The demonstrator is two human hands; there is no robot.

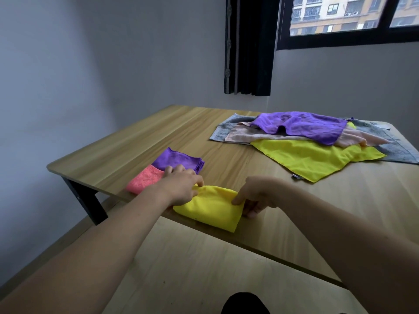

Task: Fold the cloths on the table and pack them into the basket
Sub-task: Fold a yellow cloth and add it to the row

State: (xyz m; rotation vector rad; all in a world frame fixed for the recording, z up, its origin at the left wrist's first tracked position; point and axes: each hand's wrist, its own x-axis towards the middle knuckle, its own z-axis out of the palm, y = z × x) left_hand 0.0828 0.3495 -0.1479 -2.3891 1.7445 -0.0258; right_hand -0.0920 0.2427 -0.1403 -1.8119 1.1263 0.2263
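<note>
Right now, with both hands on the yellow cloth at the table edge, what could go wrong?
1. The yellow cloth overhangs the near edge of the table; if the left hand or right hand lets go, it may slide off.
2. The left hand lies against the folded purple cloth and pink cloth; a careless move may muss them.
3. No basket is in view, so packing means searching.
</note>
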